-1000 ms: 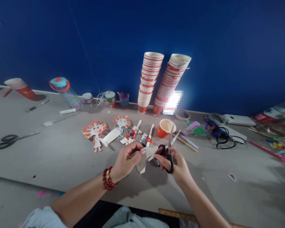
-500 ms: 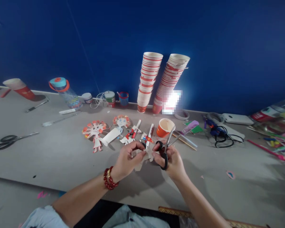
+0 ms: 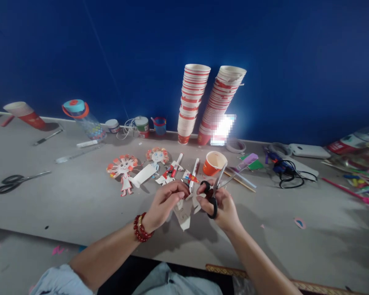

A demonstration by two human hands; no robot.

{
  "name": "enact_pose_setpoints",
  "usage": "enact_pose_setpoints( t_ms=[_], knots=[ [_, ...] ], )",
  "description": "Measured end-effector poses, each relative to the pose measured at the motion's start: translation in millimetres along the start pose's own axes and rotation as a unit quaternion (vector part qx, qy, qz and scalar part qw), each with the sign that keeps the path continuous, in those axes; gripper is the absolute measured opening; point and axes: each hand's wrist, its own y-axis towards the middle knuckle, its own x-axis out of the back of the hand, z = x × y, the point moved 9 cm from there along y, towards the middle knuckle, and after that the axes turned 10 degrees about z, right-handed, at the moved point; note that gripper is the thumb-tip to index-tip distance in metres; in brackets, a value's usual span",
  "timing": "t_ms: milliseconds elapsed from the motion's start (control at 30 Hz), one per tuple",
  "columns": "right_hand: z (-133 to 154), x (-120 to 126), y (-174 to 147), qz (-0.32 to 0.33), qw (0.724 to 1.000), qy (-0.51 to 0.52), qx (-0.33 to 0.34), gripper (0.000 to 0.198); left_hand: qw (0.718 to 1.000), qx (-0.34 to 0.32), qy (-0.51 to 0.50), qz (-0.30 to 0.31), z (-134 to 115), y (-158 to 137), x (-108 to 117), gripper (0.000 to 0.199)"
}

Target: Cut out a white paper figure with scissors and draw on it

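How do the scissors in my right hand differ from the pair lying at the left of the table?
The scissors in the right hand are held above the table with blades parted, pointing away; the pair on the table lies flat, untouched, blades closed, pointing right. Both have black handles and metal blades.

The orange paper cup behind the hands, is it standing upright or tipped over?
Tipped. The orange paper cup lies tilted on the table, its open mouth facing up toward the camera so the pale inside shows.

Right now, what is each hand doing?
Left hand: closed, pinching the white paper cut-out.
Right hand: closed on the black-handled scissors, blades open.
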Motion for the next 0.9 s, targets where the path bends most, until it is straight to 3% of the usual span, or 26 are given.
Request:
enact_pose_setpoints(
  t_ms=[300, 433, 533, 733, 900],
  knots=[
    [7.8, -3.1, 1.7, 0.026, 0.996, -0.075, 0.035, 0.012, 0.993, 0.081, -0.078, 0.035, 24.1, 1.5, -7.1, 0.02],
    [17.8, 0.5, 0.9, 0.012, 0.984, -0.153, 0.088, 0.027, 0.981, 0.126, -0.146, 0.008, 38.2, -0.3, -6.0, 0.02],
    [38.0, -1.2, -3.9, 0.008, 0.948, -0.262, 0.18, 0.035, 0.967, 0.157, -0.198, -0.025, 46.0, -2.0, -4.2, 0.021],
    [57.3, -22.1, -18.7, 0.045, 0.845, -0.427, 0.317, 0.018, 0.954, 0.185, -0.236, -0.031, 49.0, -4.0, -8.6, 0.025],
    [53.8, -30.4, -27.2, 0.062, 0.813, -0.455, 0.357, 0.02, 0.961, 0.174, -0.212, -0.02, 46.8, -4.4, -10.1, 0.025]
  ],
)
